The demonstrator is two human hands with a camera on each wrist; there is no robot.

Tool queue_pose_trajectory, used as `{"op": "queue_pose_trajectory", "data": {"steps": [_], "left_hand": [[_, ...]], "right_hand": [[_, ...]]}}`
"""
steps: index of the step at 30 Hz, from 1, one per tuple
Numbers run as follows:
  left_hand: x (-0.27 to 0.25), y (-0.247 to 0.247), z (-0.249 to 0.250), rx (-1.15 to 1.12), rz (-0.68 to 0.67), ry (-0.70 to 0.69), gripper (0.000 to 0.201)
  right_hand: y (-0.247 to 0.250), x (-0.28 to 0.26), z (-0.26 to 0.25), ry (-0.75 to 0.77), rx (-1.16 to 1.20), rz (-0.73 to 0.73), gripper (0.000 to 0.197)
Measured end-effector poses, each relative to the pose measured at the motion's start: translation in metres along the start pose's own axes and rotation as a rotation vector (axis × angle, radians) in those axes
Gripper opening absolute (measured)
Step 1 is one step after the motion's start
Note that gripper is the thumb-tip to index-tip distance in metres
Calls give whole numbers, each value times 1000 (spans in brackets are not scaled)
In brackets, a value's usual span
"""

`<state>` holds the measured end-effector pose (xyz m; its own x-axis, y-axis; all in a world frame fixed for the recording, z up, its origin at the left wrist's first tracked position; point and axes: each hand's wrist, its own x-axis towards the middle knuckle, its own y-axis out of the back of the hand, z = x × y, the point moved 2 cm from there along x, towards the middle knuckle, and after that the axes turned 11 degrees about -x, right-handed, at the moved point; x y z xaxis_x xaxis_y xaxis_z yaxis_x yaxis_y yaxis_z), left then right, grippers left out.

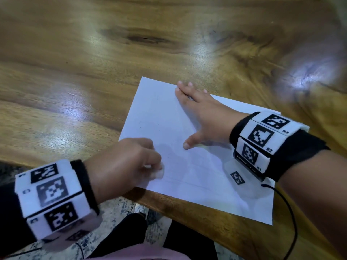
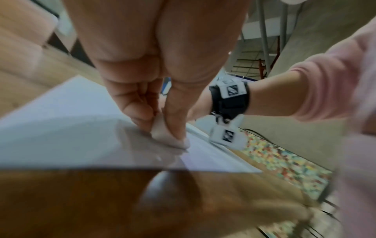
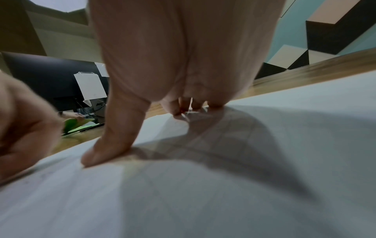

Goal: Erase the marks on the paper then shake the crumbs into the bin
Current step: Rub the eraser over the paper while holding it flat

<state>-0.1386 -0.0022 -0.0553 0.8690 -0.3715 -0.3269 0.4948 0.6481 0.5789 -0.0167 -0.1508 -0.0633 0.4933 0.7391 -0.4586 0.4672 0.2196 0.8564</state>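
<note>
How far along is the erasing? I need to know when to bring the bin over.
Partly done. The paper looks mostly clean, with only faint lines and dark crumbs on it. In hand: the left hand pinches the eraser against the sheet while the right hand presses it flat. Left: finishing, then shaking off the crumbs; no bin is visible.

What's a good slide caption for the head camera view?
Left hand rubs a white eraser on paper while the right hand holds it flat.
</note>
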Motion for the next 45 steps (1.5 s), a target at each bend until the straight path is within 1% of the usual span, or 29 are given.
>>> {"op": "queue_pose_trajectory", "data": {"steps": [2,3,4,6,7,8,10,12,13,14,15,16,18,20,22,24,25,26,28,30,32,34,36,37,38,39,40,43,45], "left_hand": [[-2,-7,2,-18,-103,30,5],[3,-6,4,-18,-92,15,4],[12,-1,5,-3,-40,-15,5],[35,12,9,58,118,-72,11],[44,16,11,87,169,-79,12],[49,16,11,101,186,-79,12],[42,5,12,77,126,-94,11],[20,-11,15,37,-33,-67,6],[12,-17,15,31,-113,-42,6],[9,-19,13,19,-161,-17,8],[11,-17,14,12,-167,-3,11],[16,-12,14,14,-137,0,12],[31,0,15,58,6,-33,6],[36,3,15,82,87,-38,15],[25,-4,15,70,53,-35,14],[5,-16,16,61,-91,-5,5],[-1,-20,15,45,-145,12,8],[-1,-20,13,29,-155,18,11],[12,-10,13,30,-74,16,9],[32,4,14,64,71,-17,4],[39,8,12,89,131,-24,8],[27,2,12,68,106,-40,11],[7,-9,12,25,-10,-6,6],[1,-13,10,11,-68,17,9],[-1,-14,9,2,-104,32,11],[2,-12,8,3,-104,32,11],[9,-7,9,11,-72,18,8],[36,8,12,64,125,-23,4],[40,8,11,68,173,-5,7]], "right_hand": [[0,0,0,0,-6,3,124],[0,0,0,-2,-9,3,125],[0,0,0,-2,-12,2,125],[0,-1,0,-4,-11,-1,125],[0,-1,-1,-5,-5,-2,125],[0,0,-1,-5,0,-2,125],[0,1,0,-1,-1,1,125],[-1,1,1,-1,-4,6,125],[-1,1,1,-1,-1,7,125],[-1,0,1,-1,2,7,125],[-1,0,1,-2,4,7,124],[0,0,0,-2,4,7,124],[0,-1,0,0,2,4,124],[0,-1,-1,-1,4,3,124],[0,-1,-1,0,-2,6,124],[0,-1,0,-1,-9,14,124],[-1,-1,0,-2,-10,15,124],[-1,-1,-1,-1,-9,15,124],[0,-1,-1,0,-9,13,124],[0,0,-1,-2,-12,9,125],[0,0,-1,-4,-13,4,125],[0,0,-1,-2,-16,4,125],[-1,0,0,-2,-20,10,125],[-1,0,0,0,-19,10,125],[-1,0,-1,1,-16,10,124],[0,-1,-1,1,-15,12,124],[0,-1,-1,1,-15,14,124],[-1,0,-1,-1,-14,12,124],[-1,0,-1,-2,-9,12,125]]}}
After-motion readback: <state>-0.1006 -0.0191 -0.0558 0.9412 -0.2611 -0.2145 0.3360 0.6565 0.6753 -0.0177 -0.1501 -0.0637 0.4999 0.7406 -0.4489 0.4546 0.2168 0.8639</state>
